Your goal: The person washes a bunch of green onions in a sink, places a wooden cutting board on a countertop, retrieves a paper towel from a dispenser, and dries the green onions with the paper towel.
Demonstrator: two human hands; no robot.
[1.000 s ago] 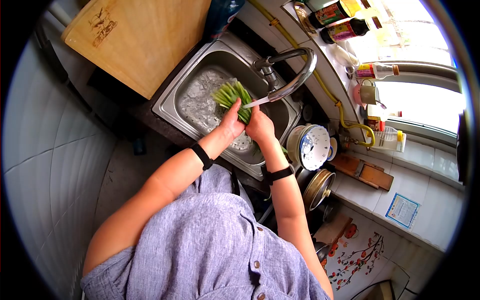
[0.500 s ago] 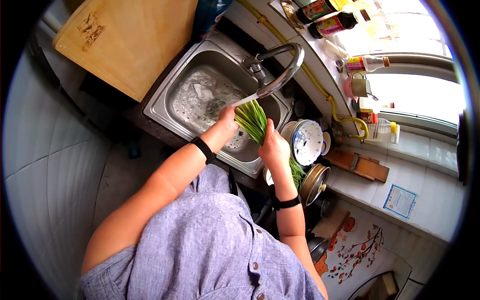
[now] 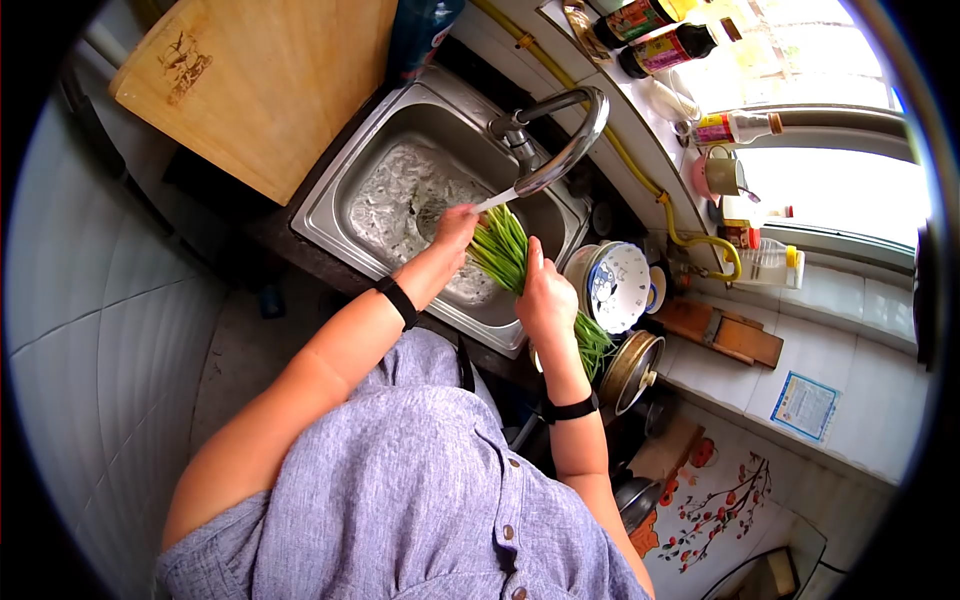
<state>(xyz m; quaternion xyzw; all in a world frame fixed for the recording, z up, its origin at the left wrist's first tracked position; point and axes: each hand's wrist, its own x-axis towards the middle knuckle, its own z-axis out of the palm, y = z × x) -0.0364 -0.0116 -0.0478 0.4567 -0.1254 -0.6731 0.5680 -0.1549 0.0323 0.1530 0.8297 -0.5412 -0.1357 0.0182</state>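
Note:
A bunch of long green chives (image 3: 503, 250) stretches between my two hands over the sink (image 3: 330, 208). Closed round its left end, my left hand (image 3: 455, 232) is beside the stream of water falling from the curved faucet (image 3: 580, 150). My right hand (image 3: 547, 300) grips the bunch further along, thumb pointing up along the stalks. Loose green tips trail out past the right wrist. Rippling water covers the sink's bottom. Each wrist wears a black band.
A large wooden board (image 3: 260, 90) stands at the sink's upper left. Stacked bowls (image 3: 615, 285) and a lidded pot (image 3: 632, 370) are close to my right hand. Several bottles (image 3: 680, 48) line the window ledge, and a yellow hose (image 3: 625, 160) runs along the wall.
My left hand has shifted slightly along the stalks, and my right hand has moved a little left. Both still hold the chives. The pale foam patch in the sink has dispersed.

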